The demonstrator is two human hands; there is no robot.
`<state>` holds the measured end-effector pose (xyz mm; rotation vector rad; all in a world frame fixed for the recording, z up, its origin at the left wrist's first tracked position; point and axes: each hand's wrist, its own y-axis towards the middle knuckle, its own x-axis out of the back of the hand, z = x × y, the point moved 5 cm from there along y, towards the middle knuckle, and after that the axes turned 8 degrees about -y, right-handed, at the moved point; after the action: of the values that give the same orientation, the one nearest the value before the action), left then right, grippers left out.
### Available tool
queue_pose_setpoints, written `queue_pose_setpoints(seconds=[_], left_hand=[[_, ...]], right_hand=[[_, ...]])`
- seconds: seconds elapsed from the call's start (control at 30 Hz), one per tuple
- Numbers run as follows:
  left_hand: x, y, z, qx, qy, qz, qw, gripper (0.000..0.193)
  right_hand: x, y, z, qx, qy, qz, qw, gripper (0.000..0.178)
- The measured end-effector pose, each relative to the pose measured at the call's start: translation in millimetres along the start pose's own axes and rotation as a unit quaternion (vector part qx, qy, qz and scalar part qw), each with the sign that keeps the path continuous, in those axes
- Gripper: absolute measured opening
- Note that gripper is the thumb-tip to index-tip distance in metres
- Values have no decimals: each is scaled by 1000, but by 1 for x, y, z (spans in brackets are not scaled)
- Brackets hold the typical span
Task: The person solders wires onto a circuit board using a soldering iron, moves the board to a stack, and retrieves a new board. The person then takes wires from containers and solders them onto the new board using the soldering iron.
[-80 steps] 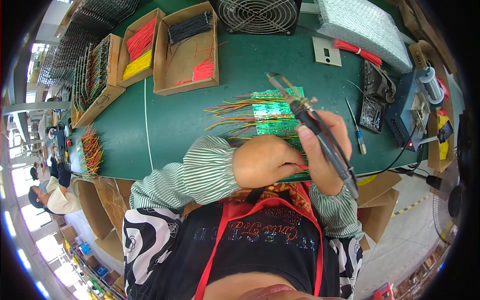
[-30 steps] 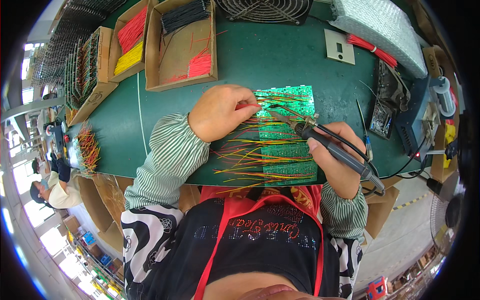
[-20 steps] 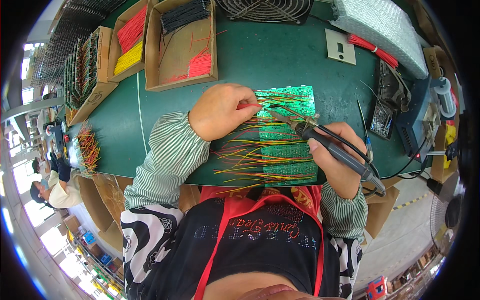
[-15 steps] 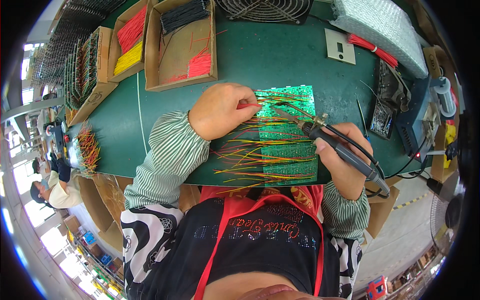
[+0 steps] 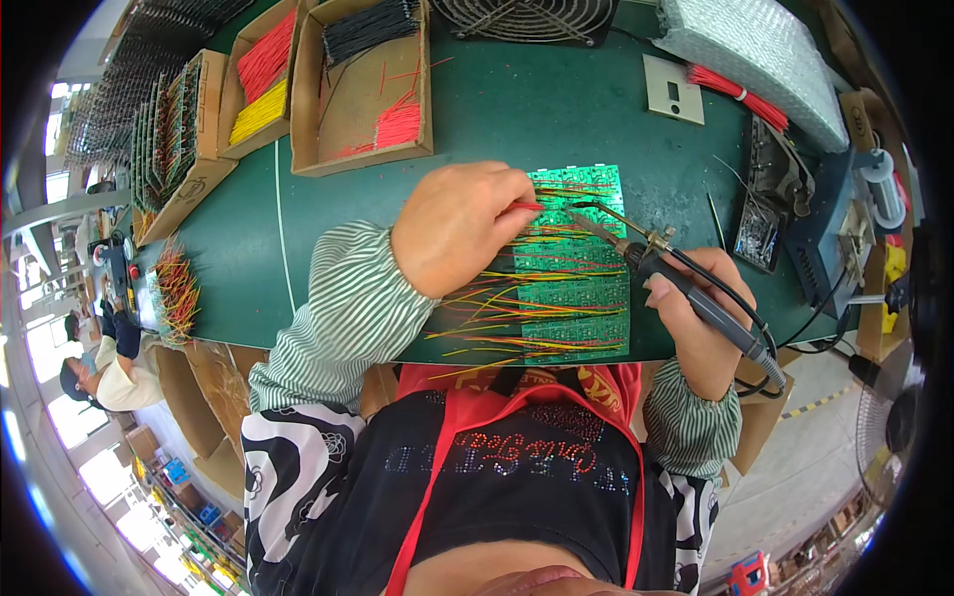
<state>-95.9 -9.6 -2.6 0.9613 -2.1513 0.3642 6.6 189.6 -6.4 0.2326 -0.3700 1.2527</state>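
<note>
Left hand (image 5: 459,226) pinches red wire (image 5: 527,207) onto green circuit board (image 5: 576,260); right hand (image 5: 701,313) grips soldering iron (image 5: 686,293), tip toward ten o'clock. Soldering step; next calls for steady tip contact.

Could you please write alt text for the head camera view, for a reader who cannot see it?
A person's right hand holds a soldering iron over green circuit boards on a green table, while the left hand pinches a red wire. Cardboard boxes of coloured wires sit behind.

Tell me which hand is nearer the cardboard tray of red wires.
Left. The left hand lies just below the cardboard tray; the right hand, holding the soldering iron, is farther right.
</note>
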Motion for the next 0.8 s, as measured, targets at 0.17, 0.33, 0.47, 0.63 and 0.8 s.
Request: queue_pose_setpoints(seconds=[0.17,0.33,0.47,0.63,0.8], left_hand=[[-10,8,8,18,2,27,999,13],[-12,9,10,9,-5,22,1000,15],[-13,11,8,19,5,26,999,16],[-14,11,10,16,22,24,999,17],[-14,11,10,16,24,24,999,17]], right_hand=[[-1,0,2,0,-1,0,1000,17],[-6,1,-2,-15,18,21,1000,17],[-7,3,-1,-21,18,26,999,18],[-10,5,-2,-27,19,26,999,17],[0,4,-2,-14,11,2,1000,17]])
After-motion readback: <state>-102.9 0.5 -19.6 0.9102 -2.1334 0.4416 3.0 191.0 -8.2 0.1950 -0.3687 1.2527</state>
